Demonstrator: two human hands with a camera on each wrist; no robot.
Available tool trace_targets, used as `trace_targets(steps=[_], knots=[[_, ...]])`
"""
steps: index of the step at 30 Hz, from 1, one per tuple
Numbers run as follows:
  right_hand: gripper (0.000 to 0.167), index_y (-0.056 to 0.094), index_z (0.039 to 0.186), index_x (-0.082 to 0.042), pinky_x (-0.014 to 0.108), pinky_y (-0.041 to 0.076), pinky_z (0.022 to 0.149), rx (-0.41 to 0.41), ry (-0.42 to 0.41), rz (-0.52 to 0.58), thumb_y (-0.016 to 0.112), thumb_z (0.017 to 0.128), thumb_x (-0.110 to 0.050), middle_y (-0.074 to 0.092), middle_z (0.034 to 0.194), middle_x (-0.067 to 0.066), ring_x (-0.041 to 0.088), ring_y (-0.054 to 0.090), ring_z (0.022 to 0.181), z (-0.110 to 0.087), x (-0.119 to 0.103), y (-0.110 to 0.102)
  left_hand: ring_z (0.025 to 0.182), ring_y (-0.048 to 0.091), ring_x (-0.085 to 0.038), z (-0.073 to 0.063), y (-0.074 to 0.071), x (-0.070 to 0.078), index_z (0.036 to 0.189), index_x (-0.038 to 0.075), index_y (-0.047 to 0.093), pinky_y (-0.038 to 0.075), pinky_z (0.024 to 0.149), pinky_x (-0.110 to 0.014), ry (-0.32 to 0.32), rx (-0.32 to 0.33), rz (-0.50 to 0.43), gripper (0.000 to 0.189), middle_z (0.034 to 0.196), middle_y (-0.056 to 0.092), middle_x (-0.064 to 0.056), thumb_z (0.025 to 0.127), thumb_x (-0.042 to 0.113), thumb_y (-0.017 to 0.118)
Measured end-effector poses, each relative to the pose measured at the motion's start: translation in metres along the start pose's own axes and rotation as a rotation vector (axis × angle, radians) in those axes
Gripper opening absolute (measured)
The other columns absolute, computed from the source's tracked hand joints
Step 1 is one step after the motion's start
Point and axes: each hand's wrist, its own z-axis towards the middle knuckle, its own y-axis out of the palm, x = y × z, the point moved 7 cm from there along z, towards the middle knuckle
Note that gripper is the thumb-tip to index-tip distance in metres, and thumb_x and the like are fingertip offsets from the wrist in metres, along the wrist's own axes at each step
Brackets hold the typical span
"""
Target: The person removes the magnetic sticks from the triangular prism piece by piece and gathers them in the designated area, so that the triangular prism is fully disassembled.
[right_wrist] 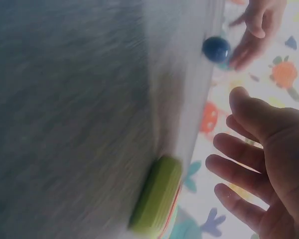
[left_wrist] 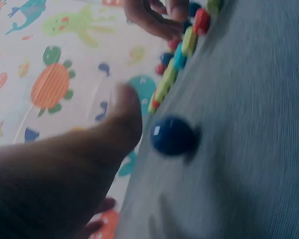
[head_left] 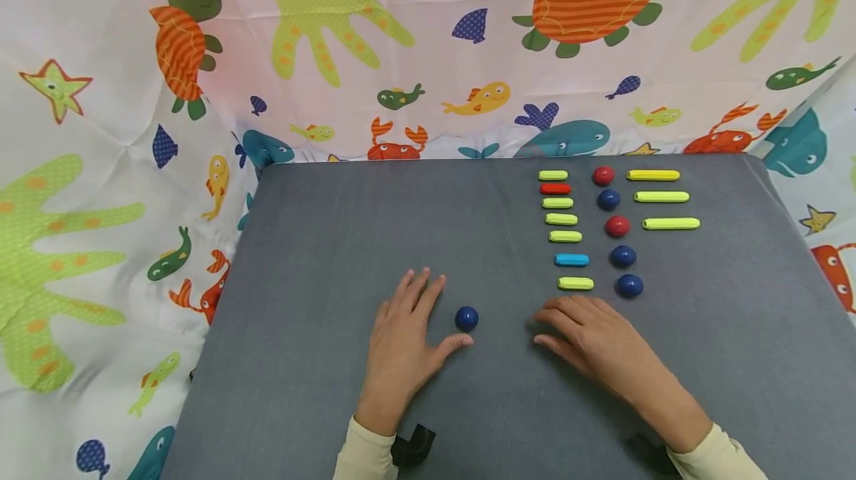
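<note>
A single glossy dark blue ball [head_left: 467, 319] lies on the grey table. My left hand [head_left: 406, 350] is beside it with fingers spread and thumb stretched out. In the left wrist view, this blue ball [left_wrist: 172, 136] sits just past the thumb. To the right, my right hand [head_left: 595, 342] hovers with loosely bent fingers, holding nothing. Closest to its knuckles is a short lime stick [head_left: 576, 284], the nearest in a column of short sticks. Beside that stick is another blue ball [head_left: 629, 286], at the near end of a column of balls.
The short-stick column also includes a red stick [head_left: 555, 189], a blue stick [head_left: 571, 260] and several lime ones. Red balls [head_left: 617, 226] and blue balls form the middle column. Three long yellow sticks [head_left: 672, 224] lie farther right. A sea-animal cloth [head_left: 428, 41] hangs behind the table.
</note>
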Motion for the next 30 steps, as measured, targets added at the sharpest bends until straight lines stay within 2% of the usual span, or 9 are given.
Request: trace_targets(steps=[2,5,10,15,20,26,30], knots=[[0.035,0.074,0.121,-0.016,0.044,0.056,0.092,0.001,-0.025,0.007,0.084,0.091,-0.032,0.068,0.115,-0.004,0.016,0.065,0.108,0.009,-0.006,0.002,0.161,0.024,-0.029,-0.002,-0.003,-0.006,0.166,0.025,0.037,0.029,0.123,-0.062,0.011,-0.009,0.016,0.113,0.173,0.032,-0.004,0.076,0.079,0.077],[0.039,0.073,0.125,-0.015,0.044,0.057,0.094,-0.003,-0.057,0.015,0.085,0.091,-0.031,0.069,0.117,-0.003,0.018,0.066,0.11,0.022,-0.017,0.007,0.165,0.005,-0.029,-0.004,-0.006,-0.012,0.171,0.028,0.02,0.01,0.127,-0.065,0.003,-0.026,0.043,0.127,0.178,0.01,0.0,0.071,0.085,0.075],[0.05,0.069,0.135,-0.017,0.044,0.055,0.101,-0.044,-0.091,0.01,0.086,0.091,-0.032,0.068,0.127,-0.002,0.019,0.066,0.117,0.042,-0.035,0.019,0.164,-0.01,-0.031,-0.008,-0.01,-0.019,0.171,0.032,0.01,-0.009,0.122,-0.072,-0.034,-0.038,0.094,0.138,0.179,-0.006,0.003,0.064,0.096,0.069],[0.057,0.064,0.143,-0.02,0.046,0.053,0.106,-0.104,-0.12,-0.004,0.085,0.092,-0.032,0.066,0.138,0.001,0.021,0.063,0.127,0.055,-0.05,0.036,0.163,-0.015,-0.032,-0.012,-0.01,-0.02,0.171,0.035,0.007,-0.015,0.119,-0.074,-0.043,-0.043,0.141,0.14,0.178,-0.01,0.003,0.06,0.106,0.055],[0.052,0.066,0.141,-0.02,0.045,0.052,0.108,-0.161,-0.152,-0.04,0.084,0.094,-0.027,0.064,0.144,0.003,0.022,0.062,0.131,0.063,-0.06,0.051,0.163,-0.013,-0.033,-0.013,-0.008,-0.021,0.171,0.035,0.007,-0.015,0.118,-0.074,-0.044,-0.052,0.147,0.139,0.178,-0.012,0.003,0.06,0.11,0.043],[0.04,0.071,0.134,-0.02,0.043,0.055,0.104,-0.173,-0.145,-0.05,0.081,0.095,-0.017,0.066,0.139,0.002,0.02,0.065,0.125,0.06,-0.063,0.055,0.163,-0.017,-0.032,-0.013,-0.007,-0.021,0.171,0.035,0.006,-0.016,0.118,-0.074,-0.043,-0.062,0.14,0.139,0.178,-0.013,0.002,0.06,0.112,0.035],[0.038,0.073,0.13,-0.019,0.04,0.057,0.1,-0.183,-0.123,-0.024,0.083,0.093,-0.014,0.068,0.132,0.0,0.019,0.067,0.12,0.054,-0.061,0.052,0.162,-0.019,-0.03,-0.012,-0.007,-0.022,0.171,0.035,0.008,-0.015,0.118,-0.074,-0.042,-0.064,0.136,0.138,0.178,-0.013,0.002,0.06,0.111,0.037]])
